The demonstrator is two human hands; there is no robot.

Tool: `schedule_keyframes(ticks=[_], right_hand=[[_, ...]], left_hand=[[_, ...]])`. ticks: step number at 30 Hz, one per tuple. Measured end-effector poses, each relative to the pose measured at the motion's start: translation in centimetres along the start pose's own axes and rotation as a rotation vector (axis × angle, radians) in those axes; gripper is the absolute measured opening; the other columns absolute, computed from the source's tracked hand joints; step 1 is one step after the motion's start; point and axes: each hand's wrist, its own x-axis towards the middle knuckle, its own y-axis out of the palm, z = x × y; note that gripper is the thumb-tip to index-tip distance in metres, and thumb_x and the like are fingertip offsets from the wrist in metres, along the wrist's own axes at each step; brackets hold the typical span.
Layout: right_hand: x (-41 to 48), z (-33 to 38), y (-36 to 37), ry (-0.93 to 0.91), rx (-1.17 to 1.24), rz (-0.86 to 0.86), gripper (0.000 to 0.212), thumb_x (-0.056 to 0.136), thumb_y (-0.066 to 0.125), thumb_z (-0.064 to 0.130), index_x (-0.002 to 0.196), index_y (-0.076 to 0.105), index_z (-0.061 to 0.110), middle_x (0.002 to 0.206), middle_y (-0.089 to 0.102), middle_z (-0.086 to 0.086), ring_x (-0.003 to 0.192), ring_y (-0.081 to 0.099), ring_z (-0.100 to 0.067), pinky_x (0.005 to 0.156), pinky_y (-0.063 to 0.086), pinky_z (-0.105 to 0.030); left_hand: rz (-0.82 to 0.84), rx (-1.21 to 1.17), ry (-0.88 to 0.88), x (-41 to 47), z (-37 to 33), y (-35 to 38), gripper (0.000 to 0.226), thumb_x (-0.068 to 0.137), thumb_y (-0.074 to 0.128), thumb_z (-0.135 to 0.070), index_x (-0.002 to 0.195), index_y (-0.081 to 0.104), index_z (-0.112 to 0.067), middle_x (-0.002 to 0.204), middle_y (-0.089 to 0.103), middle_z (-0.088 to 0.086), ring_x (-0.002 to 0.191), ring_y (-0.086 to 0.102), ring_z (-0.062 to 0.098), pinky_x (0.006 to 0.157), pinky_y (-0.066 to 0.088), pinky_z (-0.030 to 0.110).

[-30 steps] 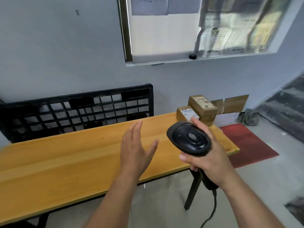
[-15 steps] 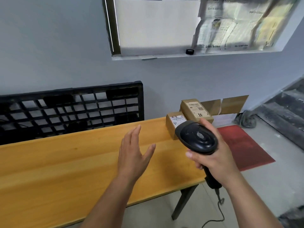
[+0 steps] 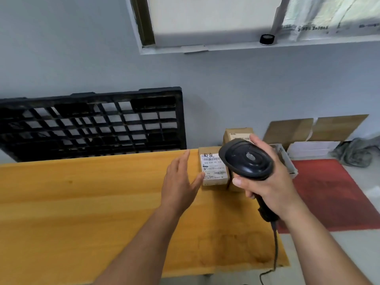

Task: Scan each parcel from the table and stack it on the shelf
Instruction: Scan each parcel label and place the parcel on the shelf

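Two parcels (image 3: 213, 168) beside left hand (image 3: 181, 182), touching

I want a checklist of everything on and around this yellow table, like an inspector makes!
Surface: wooden table, mostly bare.
Job's things: labelled parcel at the far right end; a second parcel behind it, partly hidden.
Clutter: nothing seen.
Hands: left hand open beside the labelled parcel; right hand grips a black scanner.
Cables: scanner cord hangs past the table edge.
Surroundings: black pallet against the wall, red mat, flattened cardboard.
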Motion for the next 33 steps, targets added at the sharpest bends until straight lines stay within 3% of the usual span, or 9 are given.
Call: schedule_keyframes(ticks=[7, 16, 20, 24, 28, 33], right_hand=[[4.5, -2.9, -2.5, 0.011, 0.01, 0.064, 0.095, 0.07, 0.085, 0.003, 0.128, 0.039, 0.062, 0.116, 0.065, -0.003, 0.053, 0.059, -0.027, 0.05, 0.053, -0.033], [7.5, -6.4, -2.8, 0.073, 0.097, 0.113, 0.09, 0.066, 0.087, 0.014, 0.13, 0.04, 0.056, 0.123, 0.064, -0.003, 0.051, 0.058, -0.028, 0.049, 0.052, -0.036], [7.6, -7.5, -2.6, 0.115, 0.166, 0.133, 0.089, 0.062, 0.084, 0.014, 0.13, 0.042, 0.052, 0.119, 0.066, -0.006, 0.05, 0.057, -0.026, 0.046, 0.05, -0.032], [7.6, -8.0, -2.5, 0.129, 0.204, 0.154, 0.089, 0.063, 0.083, 0.012, 0.131, 0.042, 0.052, 0.115, 0.067, -0.006, 0.049, 0.056, -0.026, 0.046, 0.05, -0.031], [7.7, -8.2, -2.5, 0.142, 0.203, 0.162, 0.091, 0.063, 0.082, 0.01, 0.134, 0.041, 0.05, 0.11, 0.067, -0.007, 0.049, 0.055, -0.027, 0.046, 0.049, -0.031], [7.8, -8.1, -2.3, 0.149, 0.185, 0.162, 0.093, 0.062, 0.083, 0.011, 0.137, 0.04, 0.048, 0.102, 0.069, -0.005, 0.049, 0.055, -0.026, 0.045, 0.049, -0.032]], left_hand=[[0.089, -0.015, -0.122, 2.9, 0.1, 3.6, 0.073, 0.095, 0.056, -0.04, 0.154, 0.014, -0.026, 0.153, 0.032, 0.001, 0.139, 0.031, 0.016, 0.112, 0.034, 0.036], [0.164, -0.273, -0.272, 5.5, 1.9, 7.8, 0.088, 0.089, 0.068, -0.029, 0.154, 0.009, -0.032, 0.15, 0.036, 0.003, 0.136, 0.037, 0.021, 0.106, 0.042, 0.049], [0.262, -0.606, -0.367, 4.6, 3.1, 8.1, 0.103, 0.082, 0.075, -0.024, 0.153, 0.002, -0.036, 0.154, 0.032, 0.003, 0.135, 0.04, 0.021, 0.108, 0.04, 0.045], [0.385, -0.775, -0.382, 3.5, 4.2, 8.5, 0.121, 0.068, 0.081, -0.027, 0.149, -0.006, -0.049, 0.149, 0.041, 0.003, 0.124, 0.055, 0.019, 0.102, 0.048, 0.044], [0.418, -0.824, -0.322, 3.2, 4.1, 8.8, 0.113, 0.08, 0.074, -0.004, 0.149, -0.005, -0.049, 0.133, 0.056, -0.005, 0.11, 0.064, 0.011, 0.095, 0.053, 0.034], [0.384, -0.787, -0.28, 2.5, 3.7, 7.5, 0.107, 0.077, 0.078, -0.008, 0.149, 0.01, -0.047, 0.122, 0.06, 0.001, 0.106, 0.065, 0.014, 0.086, 0.057, 0.032]])
